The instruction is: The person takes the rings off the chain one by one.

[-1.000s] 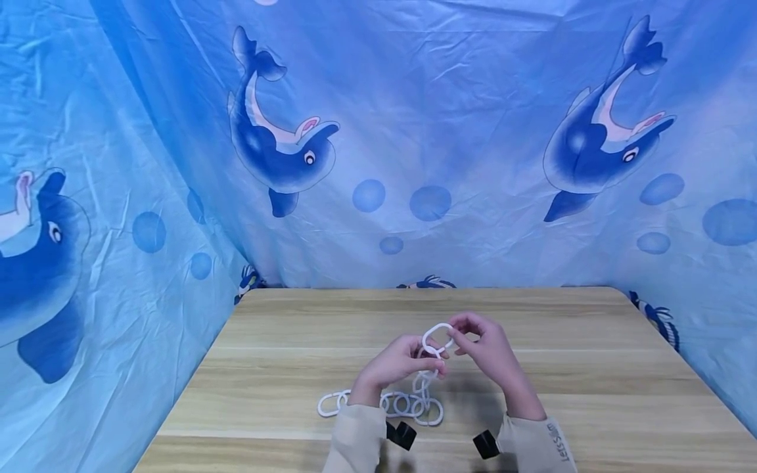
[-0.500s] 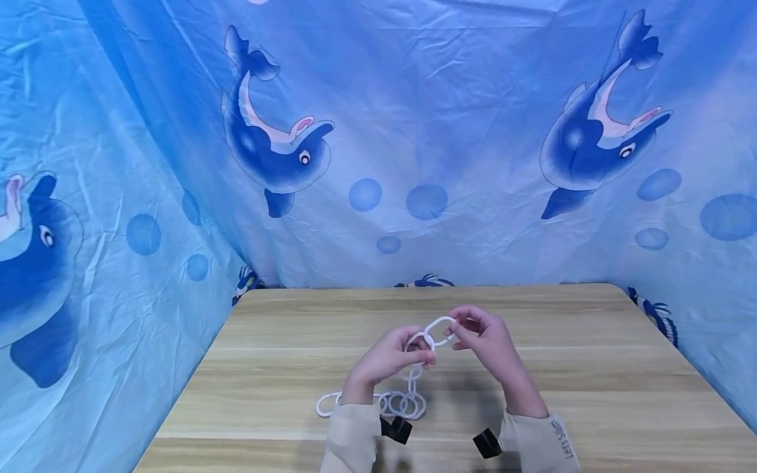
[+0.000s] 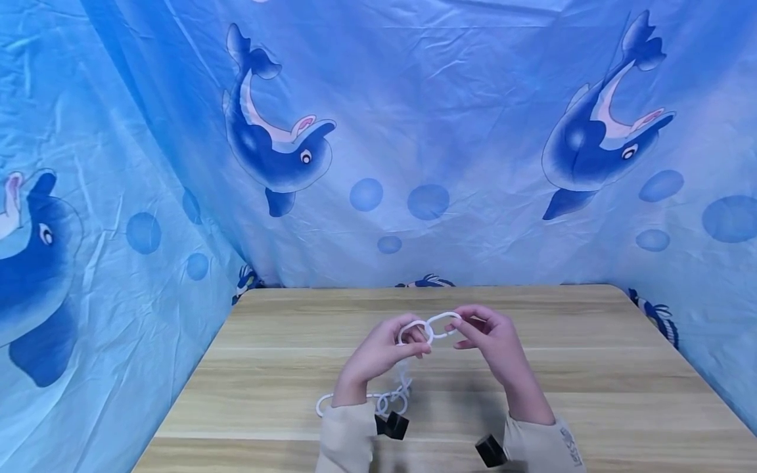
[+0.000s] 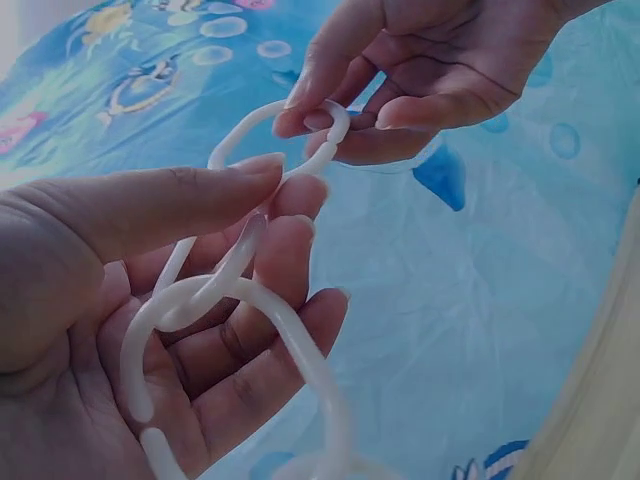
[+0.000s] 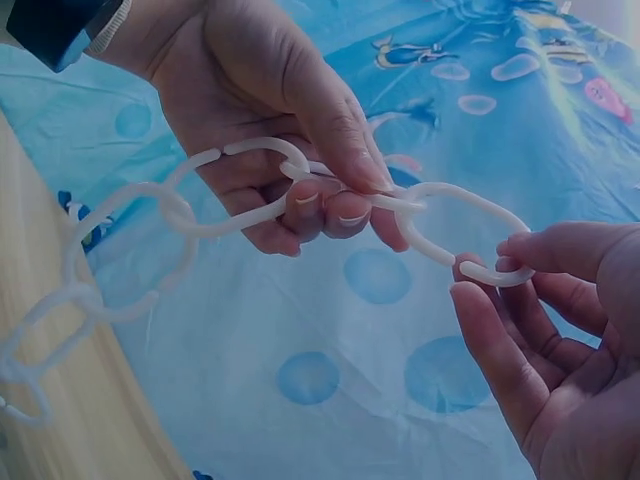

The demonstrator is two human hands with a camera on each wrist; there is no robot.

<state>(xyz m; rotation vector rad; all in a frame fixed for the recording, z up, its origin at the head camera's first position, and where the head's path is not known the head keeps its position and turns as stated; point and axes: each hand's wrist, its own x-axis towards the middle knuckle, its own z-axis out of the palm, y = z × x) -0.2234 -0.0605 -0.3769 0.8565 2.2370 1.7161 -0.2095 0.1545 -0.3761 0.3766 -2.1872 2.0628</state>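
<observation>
A chain of white plastic oval links [image 3: 393, 402] lies partly on the wooden table, and its upper part is raised between both hands. My left hand [image 3: 384, 348] pinches one link [image 4: 178, 305] between thumb and fingers, and more of the chain hangs below it. The end link [image 5: 470, 205] is pinched at its far end by my right hand [image 3: 487, 335], with thumb and fingertips beside a small gap in its side. Those two links are hooked through each other. Part of the chain on the table is hidden behind the left forearm.
The wooden table [image 3: 284, 355] reaches back to a blue cloth backdrop [image 3: 378, 118] printed with dolphins, which also hangs along both sides. A black wrist camera [image 3: 395, 426] sits at the left cuff and another black camera [image 3: 491, 450] at the right cuff.
Both hands have kept their pinch on the links. The left hand has shifted left and slightly up, drawing the hanging chain left, while the held end link has tilted from upright toward level.
</observation>
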